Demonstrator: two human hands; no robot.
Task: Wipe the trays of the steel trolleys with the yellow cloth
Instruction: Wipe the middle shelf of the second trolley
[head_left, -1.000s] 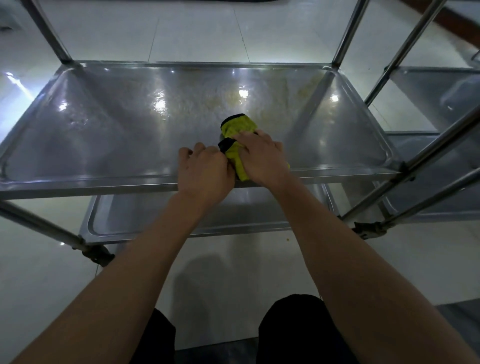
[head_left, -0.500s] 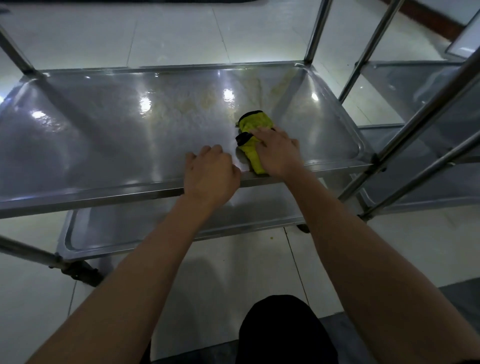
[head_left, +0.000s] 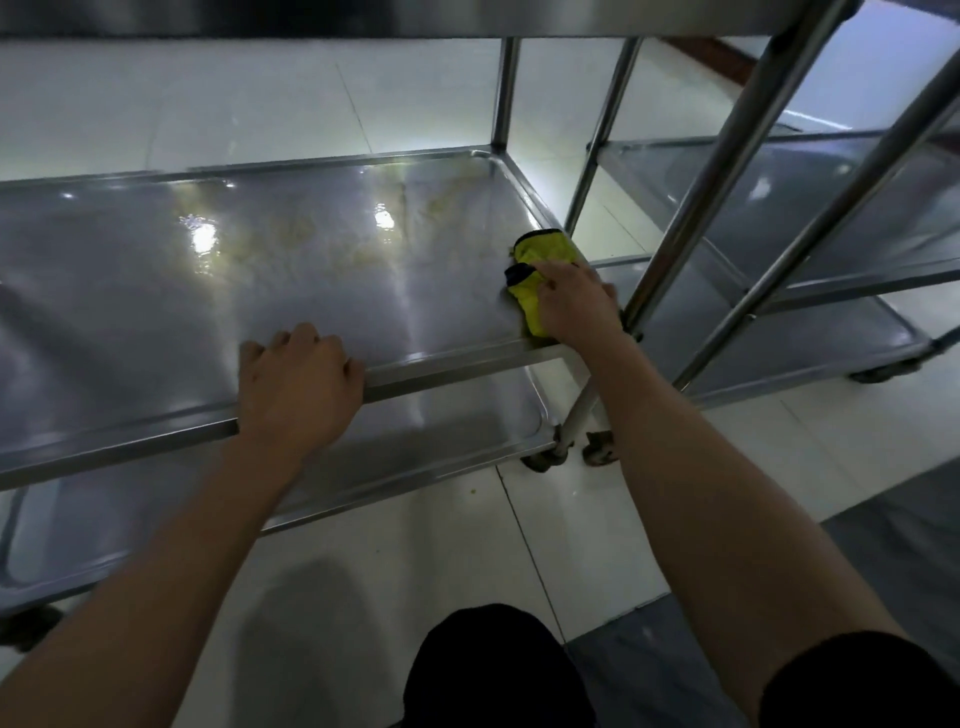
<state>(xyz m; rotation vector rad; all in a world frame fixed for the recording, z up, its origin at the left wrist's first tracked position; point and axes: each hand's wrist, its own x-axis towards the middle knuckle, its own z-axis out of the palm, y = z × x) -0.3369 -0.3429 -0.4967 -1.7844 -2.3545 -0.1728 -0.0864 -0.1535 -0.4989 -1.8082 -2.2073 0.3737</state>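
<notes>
My right hand (head_left: 574, 304) has carried the yellow cloth (head_left: 540, 270) from the middle of the near edge over to the near right corner of the middle tray (head_left: 156, 291), close beside the trolley's front right post (head_left: 717, 171). The cloth is bunched, with a black trim showing at its left side, and my fingers lie across it, pressing it flat onto the steel; whether the thumb is tucked round it I cannot tell. My left hand (head_left: 298, 387) has parted from the right one, which it sat against a second ago, and now grips the tray's front rim, fingers curled over the lip, steadying the trolley I would judge. So the near strip looks covered (it shines fairly evenly), but yellowish smears (head_left: 436, 202) remain toward the far right of the tray, and more in the middle, well apart from the cloth. I reckon the wipe should go up along the right side next. The lower tray (head_left: 467, 415) beneath and the second trolley (head_left: 831, 218) to the right appear not yet reached.
</notes>
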